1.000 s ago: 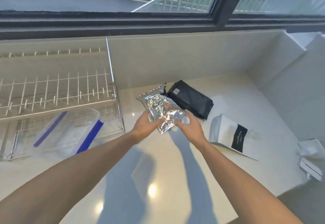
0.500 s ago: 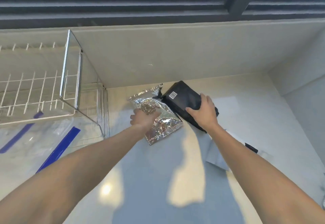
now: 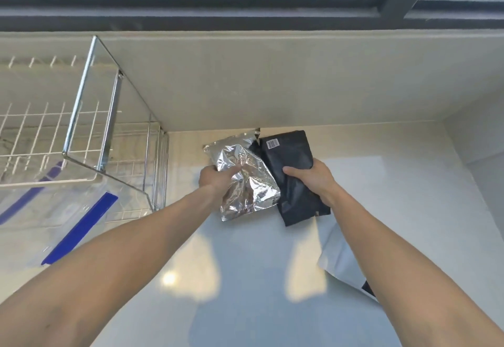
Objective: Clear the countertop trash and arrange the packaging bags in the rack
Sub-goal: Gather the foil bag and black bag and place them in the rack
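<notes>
A crinkled silver foil bag (image 3: 249,180) is held by its left edge in my left hand (image 3: 215,180), near the back wall of the white countertop (image 3: 245,278). Right beside it, my right hand (image 3: 313,177) grips a black packaging bag (image 3: 291,156) with a small white barcode label; its lower end hangs past my palm. The two bags overlap slightly. A white bag (image 3: 341,259) with a black patch lies flat under my right forearm, mostly hidden. The wire rack (image 3: 90,117) stands at the left, with a clear zip bag with blue strips (image 3: 79,229) in its lower level.
A beige backsplash and a dark window frame run along the back. A white side wall closes the counter's right end. The rack's chrome corner posts (image 3: 155,172) stand close to my left hand.
My right hand has closed around the black bag and lifted its near end. My left hand has raised the silver bag. The view has moved closer to the counter.
</notes>
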